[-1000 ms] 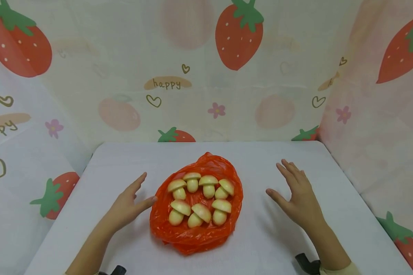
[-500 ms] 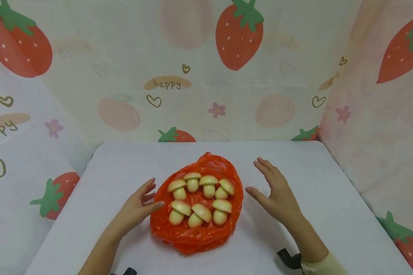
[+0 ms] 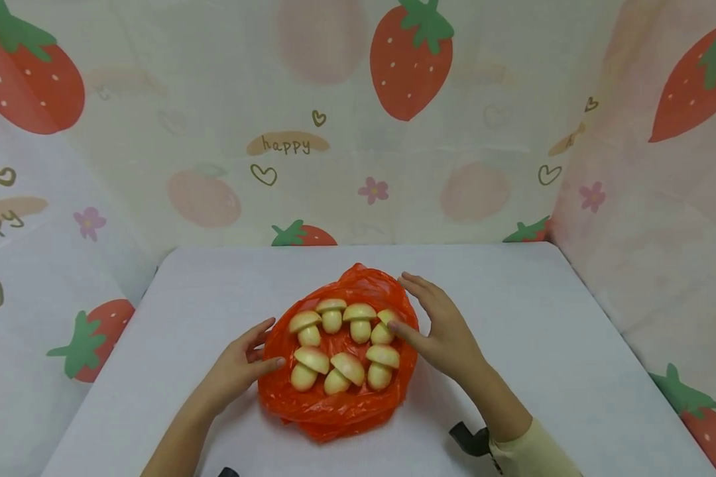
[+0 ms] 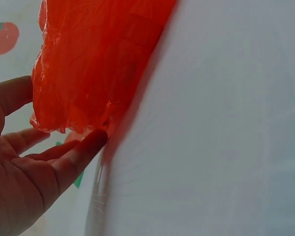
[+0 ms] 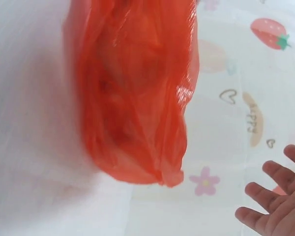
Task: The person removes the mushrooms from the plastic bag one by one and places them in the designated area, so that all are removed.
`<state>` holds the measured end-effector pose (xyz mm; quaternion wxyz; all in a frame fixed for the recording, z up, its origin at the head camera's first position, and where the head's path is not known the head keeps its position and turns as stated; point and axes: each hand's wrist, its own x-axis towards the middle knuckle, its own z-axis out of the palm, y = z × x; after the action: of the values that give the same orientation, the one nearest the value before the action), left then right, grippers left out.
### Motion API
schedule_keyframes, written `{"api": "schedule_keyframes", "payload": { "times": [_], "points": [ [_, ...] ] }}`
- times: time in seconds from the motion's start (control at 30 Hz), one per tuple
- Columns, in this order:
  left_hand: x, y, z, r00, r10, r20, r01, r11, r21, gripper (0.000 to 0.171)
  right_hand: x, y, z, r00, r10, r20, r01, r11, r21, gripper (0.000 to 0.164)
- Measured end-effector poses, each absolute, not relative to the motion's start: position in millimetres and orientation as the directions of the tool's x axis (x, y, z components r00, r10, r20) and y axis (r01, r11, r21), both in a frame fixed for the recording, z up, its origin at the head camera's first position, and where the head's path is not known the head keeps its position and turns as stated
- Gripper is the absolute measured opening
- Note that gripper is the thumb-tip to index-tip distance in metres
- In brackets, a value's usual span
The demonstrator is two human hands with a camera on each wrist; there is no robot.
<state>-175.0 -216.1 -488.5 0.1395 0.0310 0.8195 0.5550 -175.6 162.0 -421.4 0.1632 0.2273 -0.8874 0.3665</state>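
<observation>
A crumpled red plastic bag (image 3: 325,427) sits in the middle of the table, its mouth rolled wide. Inside lie several pale yellow-green mushroom-shaped pieces (image 3: 345,372) in two rows. My left hand (image 3: 229,371) is at the bag's left side, thumb over the rim, fingers outside. In the left wrist view its extended fingers (image 4: 71,162) reach the lower edge of the red plastic. Over the bag's right rim, my right hand (image 3: 444,334) is spread, its thumb overlapping one mushroom piece in the head view. The right wrist view shows those fingers (image 5: 260,196) straight and apart from the bag.
A white cloth covers the table (image 3: 543,318). Strawberry-print curtains (image 3: 215,79) hang behind it and on both sides. A black wrist mount (image 3: 470,439) sits at the right wrist, beside a pale sleeve (image 3: 528,450).
My right hand has moved left from beside the bag to over its right rim. My left hand has shifted slightly right and down, onto the bag's left side. The bag stays put.
</observation>
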Motion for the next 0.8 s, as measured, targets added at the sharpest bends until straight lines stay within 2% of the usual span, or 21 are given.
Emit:
{"api": "schedule_keyframes", "payload": {
  "times": [0.33, 0.57, 0.8],
  "points": [
    [-173, -214, -494, -0.963, 0.206, -0.176, -0.098, 0.340, 0.935, 0.078, -191, 131, -404, -0.825, -0.378, 0.420, -0.565, 0.544, -0.621, 0.063],
    [-173, -214, -496, -0.965, 0.182, -0.191, -0.122, 0.334, 0.935, 0.074, -205, 108, -392, -0.835, -0.444, 0.326, -0.533, 0.503, -0.680, 0.059],
    [-171, -213, -496, -0.963, 0.187, -0.195, -0.135, 0.293, 0.947, 0.072, -224, 87, -397, -0.829, -0.491, 0.268, -0.504, 0.447, -0.739, 0.050]
  ]
}}
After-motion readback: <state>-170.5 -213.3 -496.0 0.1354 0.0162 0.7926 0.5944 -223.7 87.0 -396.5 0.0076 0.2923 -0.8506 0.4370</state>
